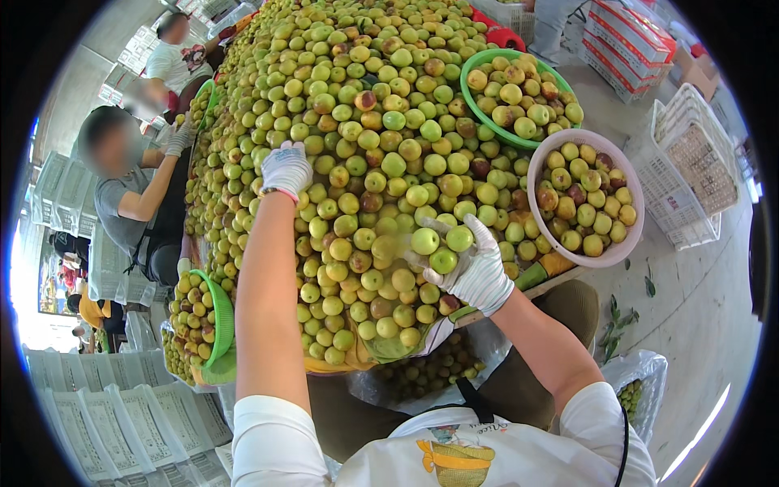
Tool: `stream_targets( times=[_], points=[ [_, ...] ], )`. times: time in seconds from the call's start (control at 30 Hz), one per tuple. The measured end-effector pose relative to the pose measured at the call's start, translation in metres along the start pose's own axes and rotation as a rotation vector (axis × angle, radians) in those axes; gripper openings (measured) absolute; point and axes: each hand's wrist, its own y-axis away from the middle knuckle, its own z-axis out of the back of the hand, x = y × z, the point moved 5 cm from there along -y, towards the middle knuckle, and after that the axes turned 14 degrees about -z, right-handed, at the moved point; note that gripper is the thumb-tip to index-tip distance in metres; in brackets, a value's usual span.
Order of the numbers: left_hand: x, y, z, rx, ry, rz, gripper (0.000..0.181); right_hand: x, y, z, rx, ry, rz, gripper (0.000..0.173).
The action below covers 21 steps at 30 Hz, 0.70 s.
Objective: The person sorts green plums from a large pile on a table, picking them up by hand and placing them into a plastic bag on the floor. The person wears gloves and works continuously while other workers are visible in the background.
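A large heap of green and reddish-brown jujube fruits [365,122] covers the table before me. My left hand [287,169], in a white striped glove, reaches onto the heap at the left with its palm down; its fingertips are among the fruits, and whether it grips one cannot be told. My right hand [471,265], gloved alike, is turned palm up near the heap's right front edge. Several green fruits [442,260] rest in its curled fingers. Around the fingers of the right hand lie more fruits, some blurred.
A pink plastic basket [633,228] and a green basket [467,91] of fruit stand at the right, another green basket [222,319] at the left. White crates [675,201] stand on the floor. Co-workers sit along the left side. A bag-lined container of fruit [426,371] is below the table edge.
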Motion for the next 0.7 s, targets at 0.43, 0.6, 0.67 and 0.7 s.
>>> stream_targets(
  times=[0.43, 0.6, 0.67, 0.7],
  points=[
    [0.035, 0.03, -0.014, 0.143, 0.166, 0.012, 0.051, 0.011, 0.004, -0.02, -0.002, 0.051, 0.066, 0.069],
    [0.059, 0.078, -0.037, 0.134, 0.118, 0.067, 0.063, 0.007, 0.002, -0.022, 0.06, 0.05, 0.048, 0.07],
    [0.055, 0.102, -0.036, -0.033, 0.185, 0.067, 0.061, 0.004, 0.001, -0.019, 0.056, 0.027, 0.042, 0.07],
    [0.049, 0.119, -0.031, -0.146, 0.224, 0.055, 0.058, 0.002, -0.001, -0.018, 0.054, 0.014, 0.032, 0.07]
  ],
)
